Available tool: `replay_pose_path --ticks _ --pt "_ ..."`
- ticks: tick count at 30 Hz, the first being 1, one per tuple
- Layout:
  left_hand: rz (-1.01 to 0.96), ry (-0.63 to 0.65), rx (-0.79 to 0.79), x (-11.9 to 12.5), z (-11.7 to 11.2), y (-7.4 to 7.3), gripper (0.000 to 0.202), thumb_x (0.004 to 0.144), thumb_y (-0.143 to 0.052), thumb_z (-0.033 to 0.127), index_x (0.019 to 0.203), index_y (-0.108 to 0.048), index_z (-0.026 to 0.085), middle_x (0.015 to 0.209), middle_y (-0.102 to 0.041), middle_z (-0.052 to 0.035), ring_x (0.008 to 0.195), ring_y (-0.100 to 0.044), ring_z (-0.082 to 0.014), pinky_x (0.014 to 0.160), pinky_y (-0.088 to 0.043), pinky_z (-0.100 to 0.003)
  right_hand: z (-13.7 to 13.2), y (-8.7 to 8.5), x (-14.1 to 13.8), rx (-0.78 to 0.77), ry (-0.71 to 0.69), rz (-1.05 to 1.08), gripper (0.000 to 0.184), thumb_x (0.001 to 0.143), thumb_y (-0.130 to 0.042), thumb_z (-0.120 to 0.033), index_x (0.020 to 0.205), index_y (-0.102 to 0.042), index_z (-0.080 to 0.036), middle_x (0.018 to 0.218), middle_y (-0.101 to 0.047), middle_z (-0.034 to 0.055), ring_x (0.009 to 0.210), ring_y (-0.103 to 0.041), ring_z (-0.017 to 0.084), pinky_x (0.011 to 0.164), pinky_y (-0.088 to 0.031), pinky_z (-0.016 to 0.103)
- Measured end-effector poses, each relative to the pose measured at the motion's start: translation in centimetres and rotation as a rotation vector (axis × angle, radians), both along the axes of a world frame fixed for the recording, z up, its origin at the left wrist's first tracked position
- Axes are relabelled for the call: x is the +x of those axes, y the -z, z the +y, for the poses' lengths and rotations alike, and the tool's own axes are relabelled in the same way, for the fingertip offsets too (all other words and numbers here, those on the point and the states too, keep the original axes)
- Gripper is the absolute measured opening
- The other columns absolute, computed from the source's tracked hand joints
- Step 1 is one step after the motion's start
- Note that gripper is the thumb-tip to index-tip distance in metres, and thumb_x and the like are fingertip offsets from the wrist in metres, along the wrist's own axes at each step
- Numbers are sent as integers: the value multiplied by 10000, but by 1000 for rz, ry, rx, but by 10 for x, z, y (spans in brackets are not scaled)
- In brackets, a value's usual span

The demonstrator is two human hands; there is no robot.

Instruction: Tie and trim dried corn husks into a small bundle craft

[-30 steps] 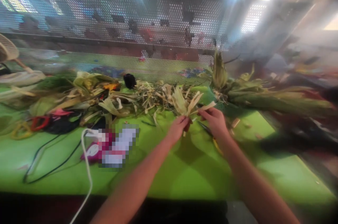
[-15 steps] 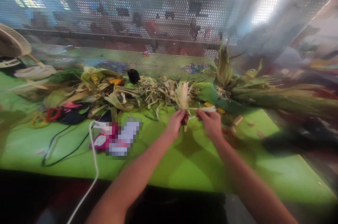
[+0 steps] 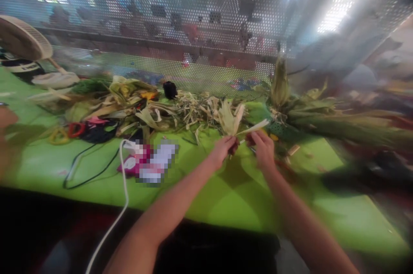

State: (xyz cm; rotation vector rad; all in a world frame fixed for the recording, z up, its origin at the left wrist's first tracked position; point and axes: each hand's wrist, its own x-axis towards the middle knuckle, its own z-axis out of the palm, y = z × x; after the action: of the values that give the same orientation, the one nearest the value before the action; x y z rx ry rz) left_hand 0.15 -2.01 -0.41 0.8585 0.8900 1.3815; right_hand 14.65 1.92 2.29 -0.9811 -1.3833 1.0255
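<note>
A fanned bundle of pale corn husks (image 3: 228, 118) stands up from my left hand (image 3: 225, 150), whose fingers are closed around its base. Short ends stick out below that grip. From the bundle a husk strip (image 3: 256, 126) runs to the right, its free end spread and pointing up. My right hand (image 3: 263, 148) pinches this strip close beside the left hand, with a small gap between the two. Both hands are above the green table (image 3: 206, 196). Behind the bundle lies a heap of dry husk scraps (image 3: 190, 108).
On the left are a phone (image 3: 158, 162), a magenta box with a white cable (image 3: 124, 196), scissors with a red handle (image 3: 76, 129) and a fan (image 3: 29, 39). Husk leaves (image 3: 342, 123) lie right. A perforated metal screen (image 3: 206, 50) stands behind. Another person's hand (image 3: 6, 117) shows far left.
The view has shifted a little, so things appear farther right. The strip in my right hand now slants upward instead of lying level. A person's hand has come in at the left edge.
</note>
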Motion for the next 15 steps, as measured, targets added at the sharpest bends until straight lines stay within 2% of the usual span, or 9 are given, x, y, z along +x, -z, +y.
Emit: replay_pose_path --ticks 4,7,9,11,13,15 --pt "-66 -81 -6 -5 2 -4 275 826 -632 413 785 -610 142 557 -477 22 530 -429 -78 527 -307 -214 2 1 0 -58 -144 -85 236 766 -618 -363 613 -665 -190 618 -639 20 578 -564 150 554 -460 275" --pt "-53 -103 1 -9 2 -6 276 824 -635 415 775 -609 144 570 -481 19 539 -428 -80 527 -307 -219 -1 1 -3 -84 -199 -59 227 774 -637 -402 803 -703 -187 720 -679 24 589 -563 137 581 -467 273" --pt "10 -77 13 -9 2 -5 287 826 -628 422 763 -614 142 580 -487 14 540 -432 -82 523 -304 -225 -1 0 -4 -67 -157 -15 323 774 -660 -435 990 -690 -197 829 -698 30 610 -560 128 605 -478 273" --pt "104 -26 21 -6 1 -4 301 836 -607 429 747 -617 141 563 -479 15 522 -425 -86 512 -291 -234 1 -1 -2 -29 -94 16 398 773 -672 -451 1084 -659 -203 910 -697 39 646 -565 126 621 -486 269" --pt "195 36 37 -4 0 -2 306 851 -580 428 742 -620 144 532 -464 20 498 -413 -90 501 -272 -240 3 -2 0 6 -27 37 387 784 -666 -450 1078 -649 -201 932 -690 40 671 -569 124 622 -487 259" --pt "255 74 59 -2 -2 -1 299 862 -562 414 740 -623 147 518 -463 20 485 -407 -90 498 -262 -241 6 -3 3 11 19 55 321 786 -665 -440 989 -651 -192 862 -680 23 646 -556 115 597 -475 243"
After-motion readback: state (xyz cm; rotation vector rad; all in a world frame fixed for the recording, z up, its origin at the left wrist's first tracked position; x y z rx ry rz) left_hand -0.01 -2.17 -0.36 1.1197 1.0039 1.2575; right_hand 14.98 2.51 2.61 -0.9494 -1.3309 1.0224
